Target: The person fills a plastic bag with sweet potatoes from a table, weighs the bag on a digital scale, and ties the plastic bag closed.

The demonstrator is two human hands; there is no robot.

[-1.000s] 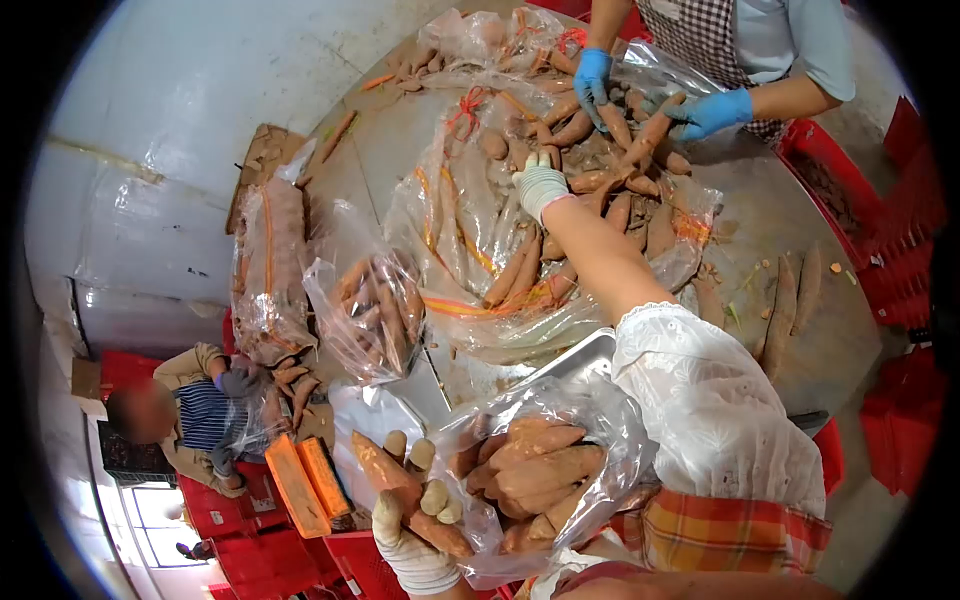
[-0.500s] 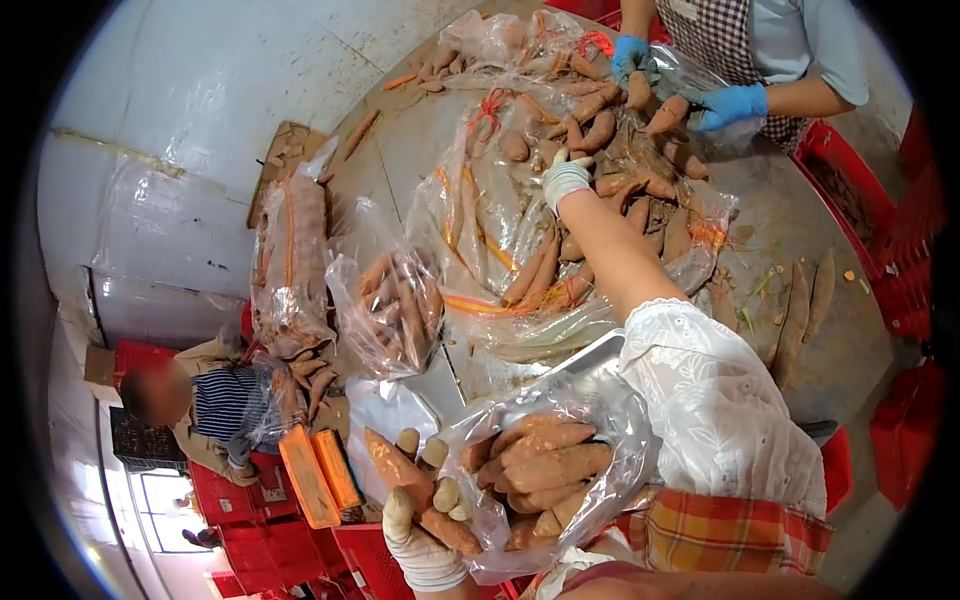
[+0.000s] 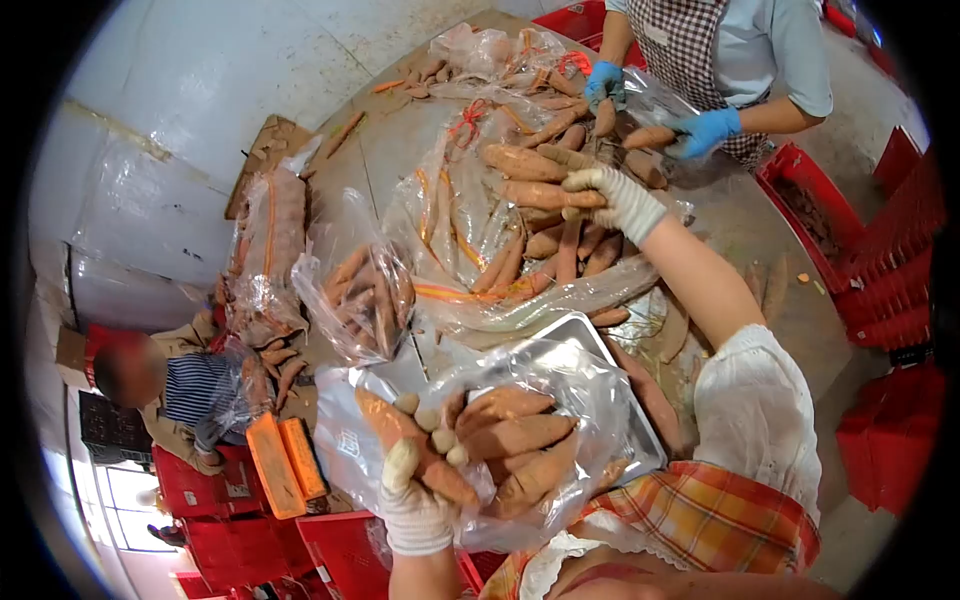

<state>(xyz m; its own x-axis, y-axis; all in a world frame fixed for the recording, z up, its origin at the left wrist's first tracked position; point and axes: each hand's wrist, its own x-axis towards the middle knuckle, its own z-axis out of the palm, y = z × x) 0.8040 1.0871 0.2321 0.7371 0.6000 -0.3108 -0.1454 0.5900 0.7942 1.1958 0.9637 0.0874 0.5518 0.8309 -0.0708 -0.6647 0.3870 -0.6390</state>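
My left hand (image 3: 415, 500), in a whitish knit glove, is closed around a long sweet potato (image 3: 445, 475) at the edge of a clear plastic bag (image 3: 600, 445). Several sweet potatoes (image 3: 515, 435) lie inside that bag, above a metal tray (image 3: 640, 425). Reaching out over the table, my right hand (image 3: 620, 200), gloved as well, grips sweet potatoes (image 3: 550, 194) with its fingers bent over them. Below it spreads a heap of sweet potatoes (image 3: 568, 250) on a large opened plastic sack (image 3: 520, 325). How many the right hand holds is partly hidden.
Across the table (image 3: 370, 150), a person in blue gloves (image 3: 710, 132) handles sweet potatoes and a clear bag. Filled bags (image 3: 355, 290) stand to the left. Another person (image 3: 190, 385) is at far left near orange scale-like trays (image 3: 285, 465). Red crates (image 3: 890, 290) are stacked right.
My right hand has drawn back from the heap toward me and now has sweet potatoes in it. My left hand keeps its sweet potato and the bag. More of the metal tray shows.
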